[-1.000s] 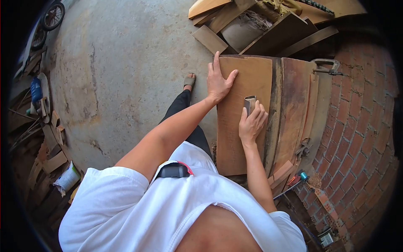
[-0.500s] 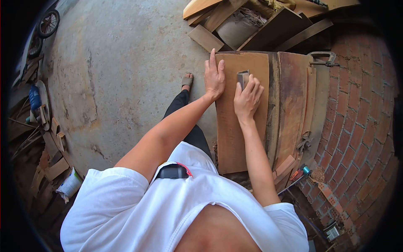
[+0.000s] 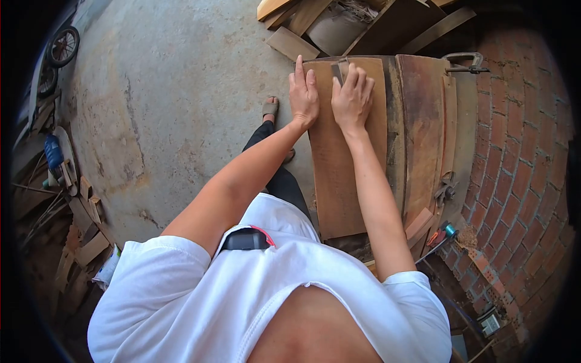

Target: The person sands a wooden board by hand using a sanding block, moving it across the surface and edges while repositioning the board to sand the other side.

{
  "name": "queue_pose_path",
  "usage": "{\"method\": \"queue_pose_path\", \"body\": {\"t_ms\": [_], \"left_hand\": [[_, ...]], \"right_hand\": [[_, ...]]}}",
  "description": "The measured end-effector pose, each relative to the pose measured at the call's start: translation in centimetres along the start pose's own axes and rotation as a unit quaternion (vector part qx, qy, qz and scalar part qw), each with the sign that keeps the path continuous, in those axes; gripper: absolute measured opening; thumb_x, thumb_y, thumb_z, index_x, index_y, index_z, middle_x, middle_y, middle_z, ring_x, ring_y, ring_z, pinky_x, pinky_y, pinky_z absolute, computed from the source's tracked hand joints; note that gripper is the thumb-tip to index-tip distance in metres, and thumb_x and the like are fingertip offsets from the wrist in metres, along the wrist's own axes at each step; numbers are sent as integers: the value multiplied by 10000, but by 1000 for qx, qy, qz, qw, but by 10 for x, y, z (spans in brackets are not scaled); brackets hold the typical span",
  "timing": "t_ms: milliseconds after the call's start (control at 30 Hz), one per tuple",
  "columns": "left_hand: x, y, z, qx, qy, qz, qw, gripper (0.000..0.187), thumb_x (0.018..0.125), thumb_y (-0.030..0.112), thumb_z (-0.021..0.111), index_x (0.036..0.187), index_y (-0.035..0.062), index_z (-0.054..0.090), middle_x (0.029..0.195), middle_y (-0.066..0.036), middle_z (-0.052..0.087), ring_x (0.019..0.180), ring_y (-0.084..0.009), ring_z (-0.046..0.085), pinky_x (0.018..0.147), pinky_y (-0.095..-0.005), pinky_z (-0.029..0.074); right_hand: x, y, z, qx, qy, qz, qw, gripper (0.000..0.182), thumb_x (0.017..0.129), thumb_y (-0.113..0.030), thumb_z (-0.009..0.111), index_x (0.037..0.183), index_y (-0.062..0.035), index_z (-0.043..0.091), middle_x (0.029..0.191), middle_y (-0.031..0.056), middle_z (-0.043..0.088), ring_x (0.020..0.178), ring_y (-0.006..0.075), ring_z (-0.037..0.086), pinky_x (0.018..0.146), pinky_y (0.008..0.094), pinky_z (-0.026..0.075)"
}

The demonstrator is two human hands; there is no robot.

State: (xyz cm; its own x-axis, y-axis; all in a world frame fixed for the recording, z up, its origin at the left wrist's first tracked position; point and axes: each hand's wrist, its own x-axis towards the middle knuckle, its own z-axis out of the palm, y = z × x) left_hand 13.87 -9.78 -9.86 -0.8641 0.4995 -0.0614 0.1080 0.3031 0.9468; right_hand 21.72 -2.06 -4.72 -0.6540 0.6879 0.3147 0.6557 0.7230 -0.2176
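Observation:
A long brown wooden board (image 3: 339, 199) lies on the workbench, running away from me. My right hand (image 3: 353, 100) is closed around a small grey-brown sanding block (image 3: 338, 71) near the board's far end. The hand partly covers the block, and its underside is hidden against the wood. My left hand (image 3: 304, 97) rests along the board's left edge, index finger stretched forward and thumb apart, holding nothing.
Right of the board lies a reddish-brown plank (image 3: 422, 121). A metal clamp (image 3: 465, 63) grips the bench's far right corner, beside a brick surface (image 3: 514, 151). Stacked timber (image 3: 393, 30) stands beyond the bench. Scrap wood (image 3: 91, 248) lies at far left on the concrete floor (image 3: 181, 109).
My right hand has pushed the sanding block forward along the board, towards its far end. My left hand stays at the left edge. The whole view has shifted slightly.

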Motion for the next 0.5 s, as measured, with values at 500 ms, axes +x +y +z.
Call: {"method": "queue_pose_path", "body": {"t_ms": [500], "left_hand": [[1, -4, 3, 19, 10, 17, 1000, 546, 1020, 338, 567, 1512, 162, 410, 1191, -255, 563, 1076, -451, 594, 942, -492, 485]], "right_hand": [[-3, -8, -6, -3, -34, 115, 993, 470, 922, -262, 684, 1281, -11, 514, 1185, 162, 565, 1047, 376, 552, 901, 487, 478]]}}
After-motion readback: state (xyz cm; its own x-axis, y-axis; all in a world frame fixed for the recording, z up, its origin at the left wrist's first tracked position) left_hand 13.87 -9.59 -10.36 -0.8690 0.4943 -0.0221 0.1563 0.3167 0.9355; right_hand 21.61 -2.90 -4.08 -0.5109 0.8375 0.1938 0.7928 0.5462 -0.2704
